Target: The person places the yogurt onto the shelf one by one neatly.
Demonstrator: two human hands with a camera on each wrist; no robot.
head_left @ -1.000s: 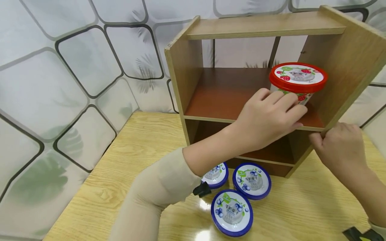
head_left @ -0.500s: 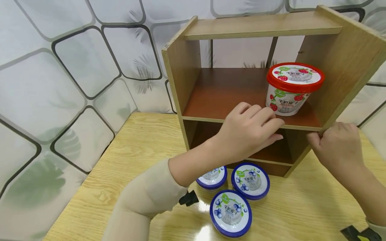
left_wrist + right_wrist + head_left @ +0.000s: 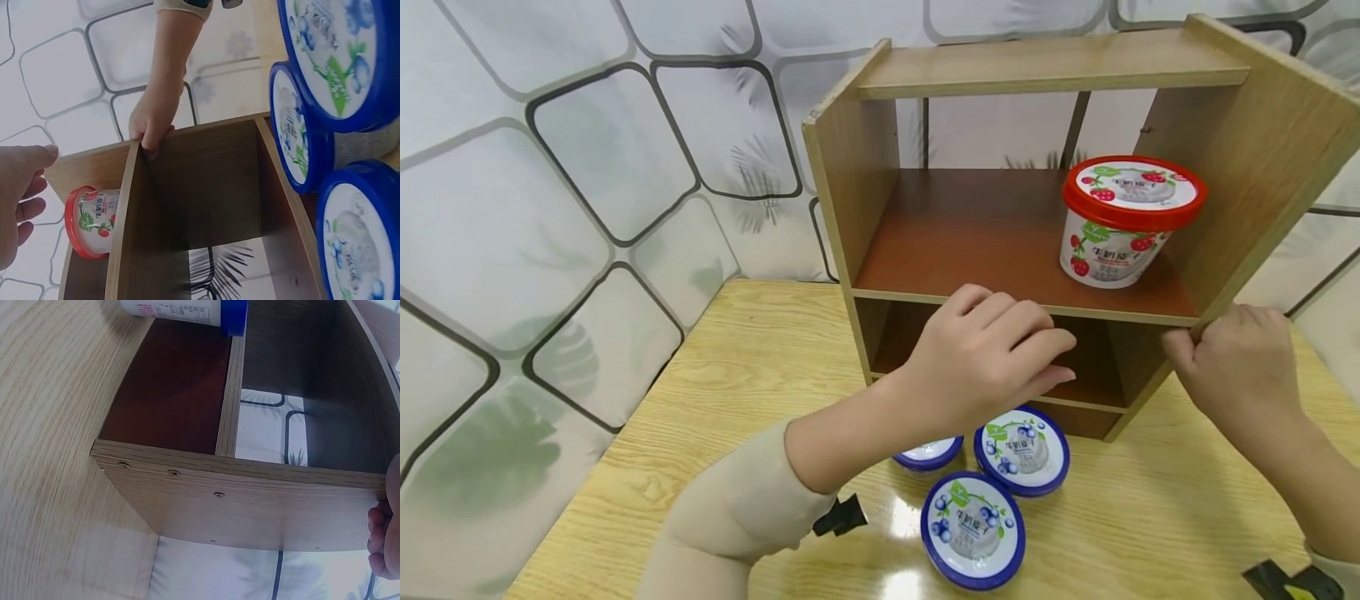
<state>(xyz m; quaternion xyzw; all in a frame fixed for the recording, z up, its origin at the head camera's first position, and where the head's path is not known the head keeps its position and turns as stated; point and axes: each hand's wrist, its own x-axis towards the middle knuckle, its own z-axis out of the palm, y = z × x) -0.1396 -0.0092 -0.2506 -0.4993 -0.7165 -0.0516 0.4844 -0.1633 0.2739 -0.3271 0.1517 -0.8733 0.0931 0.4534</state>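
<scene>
A white tub with a red lid and strawberry print stands upright on the upper board of a small wooden shelf, near its right side panel. My left hand hovers in front of the lower compartment, below and left of that tub, with fingers loosely bent and nothing in them. The left wrist view shows a gap between its fingers and the red-lidded tub. My right hand grips the front edge of the right side panel, thumb inside and fingers outside, just below the upper board.
Three blue-lidded tubs with blueberry print stand close together before the shelf: a front one, a right one and a left one, partly hidden by my left arm. Beneath is a wood-grain table; a patterned curtain hangs behind.
My left hand has let go of the red-lidded tub and drawn back down and to the left. The tub stays on the upper board. My right hand keeps its grip.
</scene>
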